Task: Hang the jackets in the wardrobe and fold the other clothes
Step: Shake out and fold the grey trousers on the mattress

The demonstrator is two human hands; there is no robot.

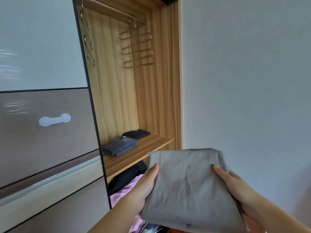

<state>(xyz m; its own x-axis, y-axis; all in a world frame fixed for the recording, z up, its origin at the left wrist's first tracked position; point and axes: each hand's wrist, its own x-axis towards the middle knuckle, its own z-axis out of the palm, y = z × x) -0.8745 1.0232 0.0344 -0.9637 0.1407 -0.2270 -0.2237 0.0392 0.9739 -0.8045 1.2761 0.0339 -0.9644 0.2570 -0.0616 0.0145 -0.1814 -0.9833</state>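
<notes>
I hold a folded grey cloth (188, 187) between my two hands: my left hand (144, 187) grips its left edge, thumb on top, and my right hand (239, 187) grips its right edge. It sits just before the wardrobe shelf (134, 157), where folded dark clothes (121, 146) lie.

left hand (144, 187) + right hand (239, 187) | grip folded grey garment (188, 185) | before wardrobe shelf (134, 153)

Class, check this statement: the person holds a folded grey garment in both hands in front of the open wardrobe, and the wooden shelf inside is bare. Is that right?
Not quite. The wooden shelf is not bare: the head view shows folded blue jeans and a folded black garment lying on it. The rest stands: left hand and right hand hold the folded grey garment.
</notes>
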